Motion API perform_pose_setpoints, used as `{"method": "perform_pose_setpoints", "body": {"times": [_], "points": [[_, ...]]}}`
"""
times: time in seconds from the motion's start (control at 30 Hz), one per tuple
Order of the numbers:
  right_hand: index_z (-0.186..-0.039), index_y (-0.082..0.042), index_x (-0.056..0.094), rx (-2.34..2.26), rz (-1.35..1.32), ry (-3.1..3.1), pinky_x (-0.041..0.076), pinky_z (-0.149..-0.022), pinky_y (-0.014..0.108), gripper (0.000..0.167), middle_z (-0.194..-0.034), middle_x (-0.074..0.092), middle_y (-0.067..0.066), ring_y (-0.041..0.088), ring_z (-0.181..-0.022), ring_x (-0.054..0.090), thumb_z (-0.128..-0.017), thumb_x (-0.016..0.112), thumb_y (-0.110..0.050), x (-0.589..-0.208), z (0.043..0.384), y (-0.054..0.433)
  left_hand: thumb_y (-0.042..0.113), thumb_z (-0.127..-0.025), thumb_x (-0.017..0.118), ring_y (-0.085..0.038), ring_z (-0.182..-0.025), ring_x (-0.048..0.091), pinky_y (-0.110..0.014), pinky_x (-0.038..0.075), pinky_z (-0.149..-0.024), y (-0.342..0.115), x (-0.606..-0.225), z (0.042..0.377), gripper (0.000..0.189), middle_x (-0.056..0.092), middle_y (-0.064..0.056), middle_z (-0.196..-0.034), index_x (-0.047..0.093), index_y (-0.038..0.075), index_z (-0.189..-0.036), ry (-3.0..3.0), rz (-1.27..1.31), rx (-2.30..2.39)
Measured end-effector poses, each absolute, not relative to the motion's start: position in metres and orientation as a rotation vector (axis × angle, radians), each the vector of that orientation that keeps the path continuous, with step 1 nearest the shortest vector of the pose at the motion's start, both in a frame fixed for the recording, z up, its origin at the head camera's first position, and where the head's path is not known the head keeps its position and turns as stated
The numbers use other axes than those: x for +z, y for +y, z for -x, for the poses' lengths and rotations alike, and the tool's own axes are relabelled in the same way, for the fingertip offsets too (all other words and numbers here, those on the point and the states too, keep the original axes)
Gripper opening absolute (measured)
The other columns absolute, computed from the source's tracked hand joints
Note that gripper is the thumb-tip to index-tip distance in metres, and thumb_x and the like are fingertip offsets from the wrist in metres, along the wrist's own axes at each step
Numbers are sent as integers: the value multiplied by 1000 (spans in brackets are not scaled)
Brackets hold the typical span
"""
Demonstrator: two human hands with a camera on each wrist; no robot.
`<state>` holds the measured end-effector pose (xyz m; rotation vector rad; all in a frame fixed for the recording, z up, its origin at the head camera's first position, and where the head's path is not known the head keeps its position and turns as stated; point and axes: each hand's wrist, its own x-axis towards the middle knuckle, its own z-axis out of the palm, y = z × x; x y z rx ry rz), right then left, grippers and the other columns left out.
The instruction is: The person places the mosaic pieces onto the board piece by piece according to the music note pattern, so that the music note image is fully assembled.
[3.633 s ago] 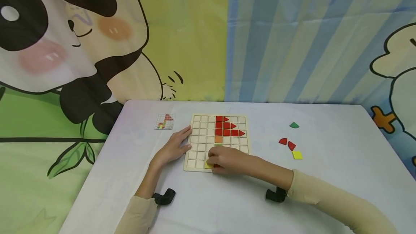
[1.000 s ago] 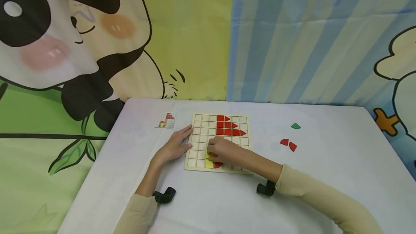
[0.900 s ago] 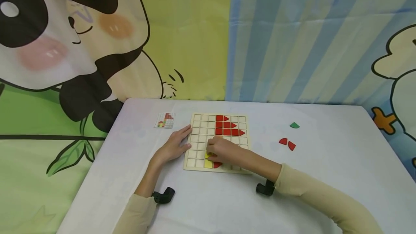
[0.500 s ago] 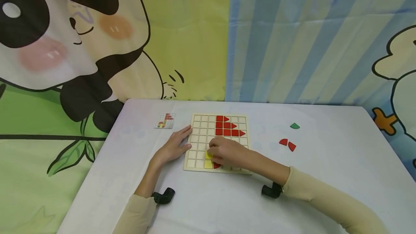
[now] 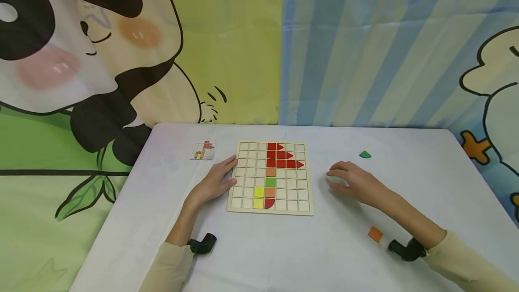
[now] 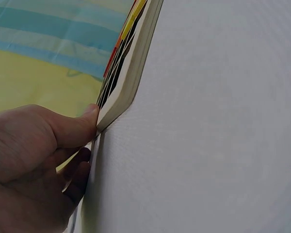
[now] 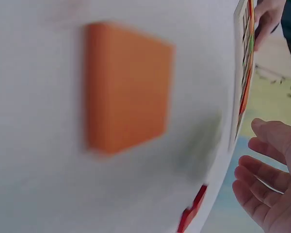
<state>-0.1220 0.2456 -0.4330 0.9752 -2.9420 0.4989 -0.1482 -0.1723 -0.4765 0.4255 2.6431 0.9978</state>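
My left hand (image 5: 212, 182) rests at the left edge of the wooden grid board (image 5: 270, 213); its thumb (image 6: 80, 128) touches the board's side in the left wrist view. On the board sit red squares and pointed pieces, orange and green squares, two yellow squares (image 5: 258, 198) and a red quarter-circle (image 5: 269, 203). To the right of the board, my right hand (image 5: 361, 184) hovers with loosely spread fingers and holds nothing. Below it in the right wrist view lie red pieces (image 7: 193, 211), which the hand hides in the head view.
A small pattern card (image 5: 203, 150) lies left of the board. A green quarter-circle (image 5: 365, 154) lies beyond my right hand. An orange square (image 5: 375, 234) sits near the right wrist's black camera (image 5: 407, 249). Behind the white table (image 5: 284, 256) hangs a printed curtain.
Since the oldest frame, a yellow square has gone from the table onto the board. My right hand has left the board and moved right, uncovering placed pieces. My left hand stays put.
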Motion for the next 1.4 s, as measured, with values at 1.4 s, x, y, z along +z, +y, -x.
{"method": "perform_pose_setpoints", "body": {"times": [1.4], "points": [[-109, 8, 73, 571, -768, -3020, 62, -75, 39, 32, -99, 69, 15, 26, -86, 67, -80, 84, 1, -452, 127, 316, 8, -101, 62, -43, -156, 22, -61, 25, -124, -173, -477, 148, 65, 24, -15, -172, 35, -1, -159, 2630, -404, 1029]]}}
